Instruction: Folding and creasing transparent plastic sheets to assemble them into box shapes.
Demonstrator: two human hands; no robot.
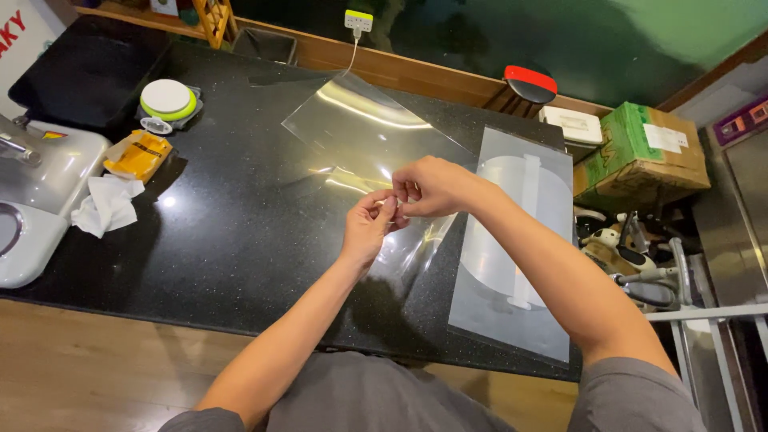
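A clear, curved plastic sheet (360, 120) is raised over the black speckled counter (232, 224). My left hand (370, 226) pinches its near edge between thumb and fingers. My right hand (432, 186) sits just above and to the right, fingers closed on the same edge, touching the left hand. A second flat clear sheet (512, 256) with a white printed outline lies on the counter to the right, under my right forearm.
At the far left are a white sink unit (36, 192), crumpled white tissue (108, 204), a yellow packet (140, 154) and a round white-and-green lid (168, 100). A green-and-brown cardboard box (644, 156) and a red-topped stool (530, 84) stand beyond the counter's right end.
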